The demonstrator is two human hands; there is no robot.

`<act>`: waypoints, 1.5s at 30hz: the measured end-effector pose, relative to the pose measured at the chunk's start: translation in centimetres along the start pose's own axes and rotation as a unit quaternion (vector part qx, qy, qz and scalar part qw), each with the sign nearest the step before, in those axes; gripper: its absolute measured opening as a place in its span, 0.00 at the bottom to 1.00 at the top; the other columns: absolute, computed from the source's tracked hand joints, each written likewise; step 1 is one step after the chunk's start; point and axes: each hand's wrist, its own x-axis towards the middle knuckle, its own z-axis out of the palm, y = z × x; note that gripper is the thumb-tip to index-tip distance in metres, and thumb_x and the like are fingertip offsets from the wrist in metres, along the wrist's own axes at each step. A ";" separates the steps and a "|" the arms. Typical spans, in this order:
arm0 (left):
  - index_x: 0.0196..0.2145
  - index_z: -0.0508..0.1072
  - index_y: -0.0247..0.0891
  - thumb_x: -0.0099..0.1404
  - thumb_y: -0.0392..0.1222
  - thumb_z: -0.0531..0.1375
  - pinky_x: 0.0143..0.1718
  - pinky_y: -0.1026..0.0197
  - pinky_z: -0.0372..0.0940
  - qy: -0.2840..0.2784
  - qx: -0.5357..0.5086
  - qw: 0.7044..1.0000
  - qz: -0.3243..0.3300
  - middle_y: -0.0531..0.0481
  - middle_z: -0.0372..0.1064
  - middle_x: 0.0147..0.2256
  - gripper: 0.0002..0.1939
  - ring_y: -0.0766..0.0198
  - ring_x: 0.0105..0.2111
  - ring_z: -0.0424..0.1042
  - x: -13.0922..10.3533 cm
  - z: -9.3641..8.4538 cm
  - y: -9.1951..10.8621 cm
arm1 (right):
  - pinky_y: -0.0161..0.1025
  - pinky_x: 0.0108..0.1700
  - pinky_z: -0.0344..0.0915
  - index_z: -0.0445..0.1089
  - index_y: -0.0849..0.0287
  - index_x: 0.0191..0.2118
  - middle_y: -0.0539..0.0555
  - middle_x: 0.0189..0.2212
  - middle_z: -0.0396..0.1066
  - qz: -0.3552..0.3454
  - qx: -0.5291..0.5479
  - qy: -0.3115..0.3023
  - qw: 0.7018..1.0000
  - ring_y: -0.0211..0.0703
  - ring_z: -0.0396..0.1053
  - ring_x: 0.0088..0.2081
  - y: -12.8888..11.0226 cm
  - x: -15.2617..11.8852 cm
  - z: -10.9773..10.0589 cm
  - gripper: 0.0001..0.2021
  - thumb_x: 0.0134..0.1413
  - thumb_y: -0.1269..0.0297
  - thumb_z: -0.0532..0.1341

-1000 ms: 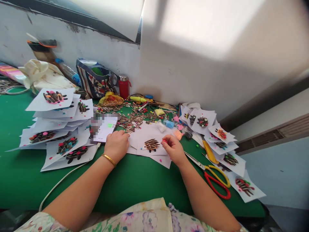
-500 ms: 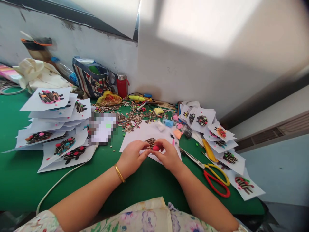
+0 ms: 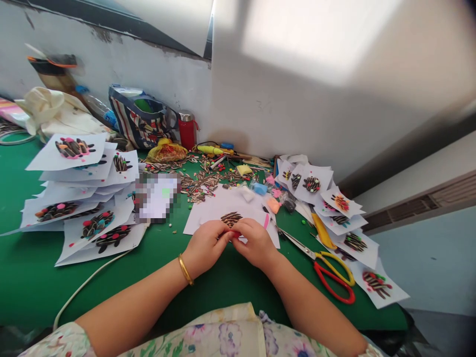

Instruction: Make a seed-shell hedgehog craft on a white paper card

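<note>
One red lump, long axis hidden, is sitting at near side of seed figure; left hand and right hand, equally near, nearly closed, are pinching it.

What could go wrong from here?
1. The red piece is small and mostly hidden between the fingertips of the left hand and right hand; it might slip or get squashed.
2. Both hands are close to the seed figure, so a knuckle could knock seeds loose.
3. The scissors lie beside the right forearm, blades toward the paper; a sideways sweep might catch them.
</note>
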 end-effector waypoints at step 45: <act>0.38 0.71 0.40 0.66 0.35 0.55 0.42 0.57 0.65 0.037 0.000 0.998 0.051 0.49 0.71 0.36 0.05 0.61 0.38 0.69 -0.3 -0.3 -0.4 | 0.39 0.34 0.60 0.70 0.56 0.32 0.52 0.26 0.70 0.031 -0.072 0.004 0.997 0.42 0.66 0.30 -0.9 -0.2 0.3 0.06 0.53 0.71 0.57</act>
